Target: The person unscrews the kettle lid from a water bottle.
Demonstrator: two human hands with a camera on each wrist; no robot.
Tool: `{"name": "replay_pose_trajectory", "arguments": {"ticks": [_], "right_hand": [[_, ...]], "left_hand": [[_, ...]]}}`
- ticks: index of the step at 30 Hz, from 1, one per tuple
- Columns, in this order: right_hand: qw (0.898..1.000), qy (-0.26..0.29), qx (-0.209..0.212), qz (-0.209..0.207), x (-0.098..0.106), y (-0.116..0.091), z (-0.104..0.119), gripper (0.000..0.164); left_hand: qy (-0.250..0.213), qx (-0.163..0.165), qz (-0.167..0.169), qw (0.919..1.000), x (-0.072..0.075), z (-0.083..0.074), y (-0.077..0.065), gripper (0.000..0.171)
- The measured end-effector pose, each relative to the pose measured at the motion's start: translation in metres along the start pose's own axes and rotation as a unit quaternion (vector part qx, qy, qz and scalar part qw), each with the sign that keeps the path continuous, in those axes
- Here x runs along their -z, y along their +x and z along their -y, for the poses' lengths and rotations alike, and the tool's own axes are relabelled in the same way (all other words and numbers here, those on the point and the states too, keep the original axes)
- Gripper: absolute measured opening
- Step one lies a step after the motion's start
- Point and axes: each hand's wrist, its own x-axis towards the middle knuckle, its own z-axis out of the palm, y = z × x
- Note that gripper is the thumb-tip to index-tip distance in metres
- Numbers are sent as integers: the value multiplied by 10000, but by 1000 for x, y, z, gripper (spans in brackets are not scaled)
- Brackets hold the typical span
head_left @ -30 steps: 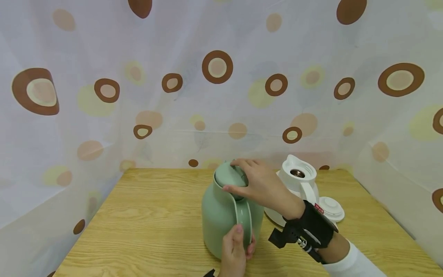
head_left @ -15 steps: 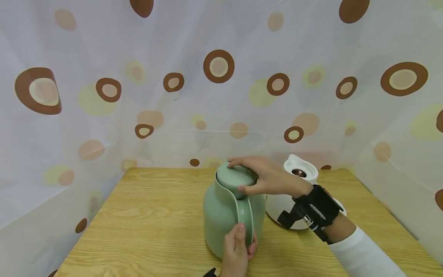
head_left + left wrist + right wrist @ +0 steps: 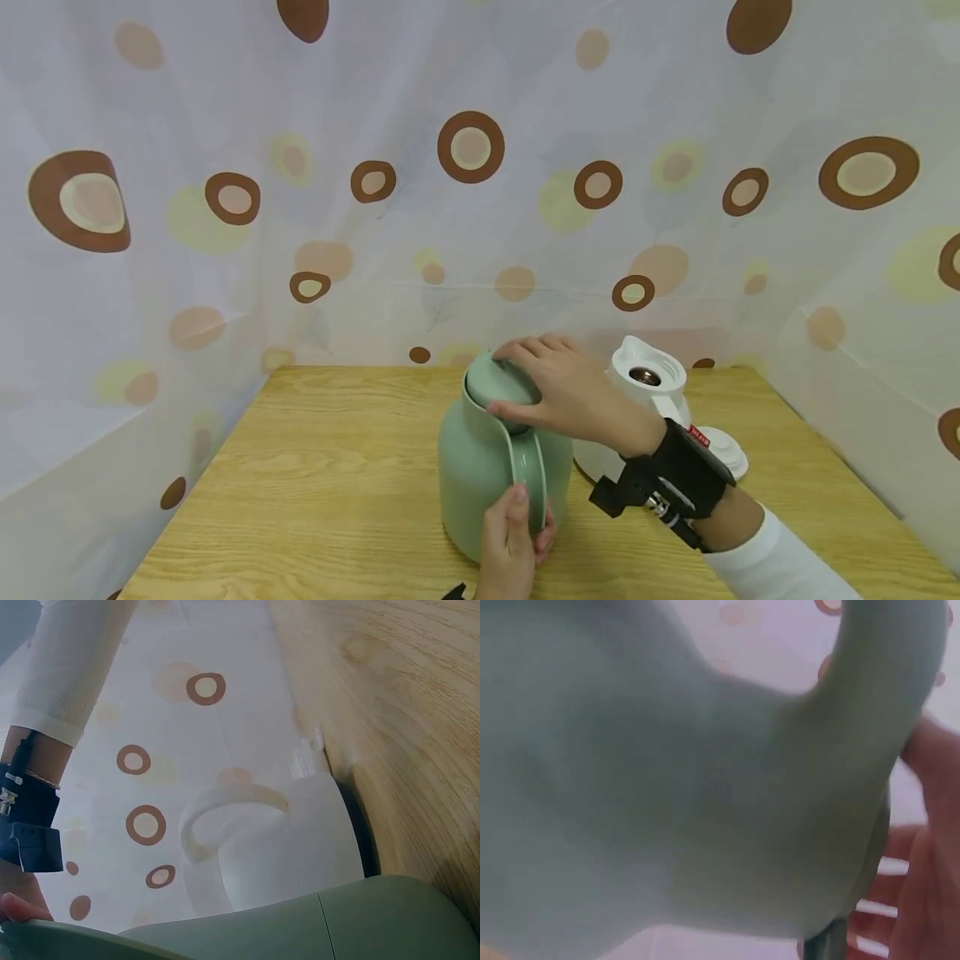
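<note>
A pale green thermos jug (image 3: pixel 468 467) stands upright on the table, its handle toward me. My left hand (image 3: pixel 510 537) grips the lower part of that handle (image 3: pixel 528 475), thumb along the near side. My right hand (image 3: pixel 570 392) holds the green lid (image 3: pixel 498 381) in the jug's mouth, the thumb at the near edge and the fingers over the far side. In the right wrist view the jug (image 3: pixel 667 787) fills most of the picture, with the right hand (image 3: pixel 907 877) at the right edge. The left wrist view shows the jug's green body (image 3: pixel 300 926) along the bottom.
Behind and right of the green jug stands a white jug (image 3: pixel 675 408) with its mouth uncovered, partly hidden by the right arm. A white lid (image 3: pixel 723 454) lies beside it on the wooden table (image 3: pixel 337 483). A spotted curtain (image 3: pixel 480 233) closes off the back and sides.
My right hand went a little to the right with the lid, then came back left; the lid sits about where it was a second ago. The left hand keeps its grip on the handle.
</note>
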Motion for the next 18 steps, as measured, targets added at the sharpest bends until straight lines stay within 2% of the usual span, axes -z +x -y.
{"name": "replay_pose_trajectory", "arguments": {"ticks": [4,7,9,14,18], "right_hand": [[9967,690,270,324,-3,0,-11,50],[9945,882,336,450,-4,1,-14,49],[9963,762,208,352,-4,2,-11,51],[9990,-19,-440,30,-2,4,3,62],[9983,-247,-522,122,-1,3,8,58]], "left_hand": [[83,217,-27,9997,1,-1,-1,42],[119,299,-53,9995,2,-1,-1,43],[97,283,-55,9995,2,-1,-1,43],[44,191,-58,9998,2,-1,0,42],[70,280,-65,9996,1,-2,0,41]]}}
